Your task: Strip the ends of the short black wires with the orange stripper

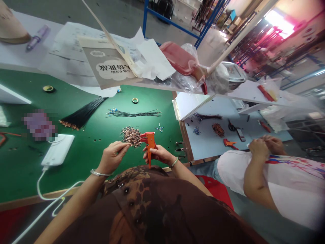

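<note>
Left hand (pixel 111 157) pinches what may be a thin wire, grip together, by copper terminals (pixel 131 136) kept within reach on the green counter (pixel 25 169), right hand (pixel 157 154) clamped around orange strippers (pixel 150 142) above it

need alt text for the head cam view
A person's right hand grips an orange wire stripper over a green workbench, while the left hand pinches beside a heap of copper wire bits. A co-worker in a white top sits at right.

A far window (pixel 278 22) flares white and pink; the frame's edges bend with distortion.
</note>
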`<action>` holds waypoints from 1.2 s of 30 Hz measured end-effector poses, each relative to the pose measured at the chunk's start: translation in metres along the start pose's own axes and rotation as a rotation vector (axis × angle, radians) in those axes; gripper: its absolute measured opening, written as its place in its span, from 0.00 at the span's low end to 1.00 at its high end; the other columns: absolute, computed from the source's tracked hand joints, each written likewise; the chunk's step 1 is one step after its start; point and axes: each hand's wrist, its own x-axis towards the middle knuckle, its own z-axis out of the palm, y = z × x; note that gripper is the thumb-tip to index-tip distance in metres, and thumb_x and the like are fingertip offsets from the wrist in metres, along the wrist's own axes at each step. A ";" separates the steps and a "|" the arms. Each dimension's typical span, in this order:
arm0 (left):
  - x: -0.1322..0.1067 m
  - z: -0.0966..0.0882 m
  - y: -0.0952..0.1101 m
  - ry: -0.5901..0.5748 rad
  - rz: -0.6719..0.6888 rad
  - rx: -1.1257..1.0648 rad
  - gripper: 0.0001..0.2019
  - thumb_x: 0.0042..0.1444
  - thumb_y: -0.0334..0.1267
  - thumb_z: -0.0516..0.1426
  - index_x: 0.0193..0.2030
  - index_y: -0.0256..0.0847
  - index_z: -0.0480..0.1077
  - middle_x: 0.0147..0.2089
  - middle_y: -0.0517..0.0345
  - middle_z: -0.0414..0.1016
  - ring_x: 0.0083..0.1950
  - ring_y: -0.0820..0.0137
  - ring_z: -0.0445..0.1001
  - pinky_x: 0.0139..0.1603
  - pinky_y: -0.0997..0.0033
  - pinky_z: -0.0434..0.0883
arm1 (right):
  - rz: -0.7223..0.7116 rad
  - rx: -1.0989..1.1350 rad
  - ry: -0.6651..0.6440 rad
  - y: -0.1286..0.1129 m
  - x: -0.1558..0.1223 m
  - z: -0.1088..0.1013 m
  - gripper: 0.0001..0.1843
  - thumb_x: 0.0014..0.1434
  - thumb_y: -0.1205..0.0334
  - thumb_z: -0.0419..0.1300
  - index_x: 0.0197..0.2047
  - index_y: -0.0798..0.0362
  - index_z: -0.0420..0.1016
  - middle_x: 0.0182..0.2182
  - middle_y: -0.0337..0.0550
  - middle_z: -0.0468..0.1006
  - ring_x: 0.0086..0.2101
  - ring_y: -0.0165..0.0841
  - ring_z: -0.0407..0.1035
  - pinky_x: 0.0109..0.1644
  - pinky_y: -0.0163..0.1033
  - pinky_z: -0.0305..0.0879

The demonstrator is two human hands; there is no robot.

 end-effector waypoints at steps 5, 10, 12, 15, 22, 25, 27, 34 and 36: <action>-0.003 0.003 0.001 0.037 -0.003 -0.048 0.12 0.60 0.45 0.58 0.39 0.40 0.79 0.36 0.56 0.79 0.36 0.72 0.75 0.42 0.73 0.69 | 0.155 -0.920 0.224 0.025 -0.003 -0.013 0.19 0.60 0.50 0.61 0.46 0.57 0.75 0.38 0.48 0.79 0.39 0.39 0.73 0.44 0.39 0.65; -0.010 0.007 0.002 0.026 -0.038 -0.099 0.12 0.60 0.45 0.58 0.38 0.39 0.79 0.32 0.57 0.77 0.33 0.73 0.73 0.36 0.76 0.69 | 0.137 -0.997 0.281 0.035 -0.008 -0.005 0.16 0.53 0.57 0.68 0.43 0.57 0.76 0.47 0.57 0.75 0.52 0.46 0.65 0.56 0.48 0.59; -0.013 0.009 0.002 0.009 -0.044 -0.097 0.13 0.59 0.45 0.58 0.37 0.39 0.79 0.31 0.58 0.76 0.31 0.74 0.72 0.35 0.76 0.69 | 0.090 -0.944 0.295 0.028 -0.002 0.003 0.18 0.56 0.54 0.66 0.46 0.55 0.75 0.49 0.54 0.74 0.52 0.42 0.65 0.56 0.46 0.59; -0.017 0.015 0.003 -0.029 -0.046 -0.090 0.13 0.60 0.45 0.58 0.36 0.40 0.79 0.30 0.59 0.76 0.30 0.74 0.72 0.34 0.77 0.68 | 0.005 -0.554 0.233 0.011 0.015 0.019 0.21 0.66 0.45 0.53 0.45 0.56 0.72 0.38 0.46 0.76 0.39 0.33 0.71 0.45 0.39 0.66; -0.033 0.025 -0.001 -0.137 -0.192 -0.124 0.15 0.57 0.50 0.58 0.35 0.40 0.79 0.35 0.54 0.81 0.35 0.69 0.76 0.39 0.73 0.72 | -0.078 0.137 0.313 0.000 0.042 0.060 0.25 0.55 0.39 0.61 0.24 0.53 0.65 0.14 0.29 0.59 0.17 0.24 0.53 0.22 0.32 0.52; -0.041 0.026 -0.005 -0.168 -0.286 -0.148 0.17 0.55 0.52 0.57 0.36 0.41 0.79 0.36 0.53 0.82 0.34 0.67 0.78 0.37 0.72 0.73 | -0.072 0.171 0.334 0.009 0.043 0.067 0.24 0.56 0.40 0.60 0.24 0.52 0.65 0.13 0.28 0.56 0.16 0.23 0.50 0.20 0.32 0.48; -0.044 0.027 -0.007 -0.170 -0.306 -0.157 0.17 0.55 0.52 0.57 0.35 0.41 0.79 0.35 0.53 0.82 0.33 0.67 0.78 0.34 0.72 0.73 | -0.071 0.193 0.350 0.014 0.044 0.067 0.23 0.55 0.42 0.61 0.24 0.52 0.65 0.13 0.28 0.56 0.16 0.23 0.49 0.20 0.33 0.47; -0.043 0.029 -0.007 -0.150 -0.351 -0.191 0.18 0.54 0.54 0.57 0.34 0.40 0.79 0.36 0.52 0.83 0.36 0.65 0.79 0.38 0.71 0.74 | -0.075 0.266 0.426 0.017 0.050 0.071 0.22 0.53 0.44 0.62 0.22 0.52 0.63 0.13 0.26 0.54 0.14 0.22 0.48 0.19 0.33 0.46; -0.043 0.029 -0.007 -0.146 -0.363 -0.198 0.18 0.53 0.54 0.57 0.34 0.41 0.80 0.36 0.52 0.83 0.36 0.65 0.79 0.39 0.71 0.75 | -0.074 0.291 0.448 0.016 0.051 0.072 0.22 0.52 0.44 0.63 0.22 0.51 0.62 0.13 0.26 0.54 0.14 0.22 0.48 0.19 0.32 0.46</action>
